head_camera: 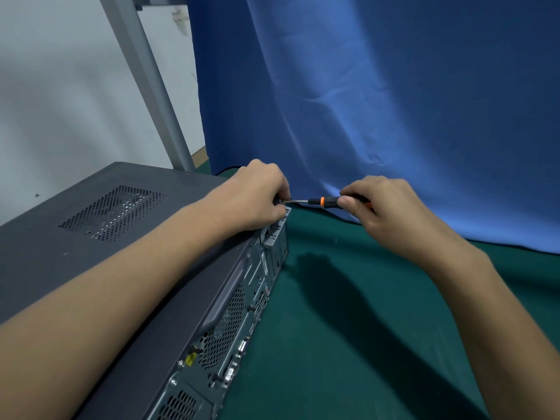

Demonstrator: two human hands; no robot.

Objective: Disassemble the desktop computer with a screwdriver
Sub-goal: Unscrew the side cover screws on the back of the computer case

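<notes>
A dark grey desktop computer (91,237) lies flat on the left, its rear panel of ports and vents facing right. My left hand (254,198) rests on the case's far top corner, fingers curled around the tip of the screwdriver shaft at the rear edge. The screwdriver (318,201), black with an orange ring, lies horizontal between my hands. My right hand (385,207) grips its handle, thumb on top. The tip and whatever it meets are hidden under my left fingers.
A green cloth (348,344) covers the table to the right of the case. A blue curtain (378,101) hangs behind it. A grey metal post (151,86) slants up at the back left in front of a white wall.
</notes>
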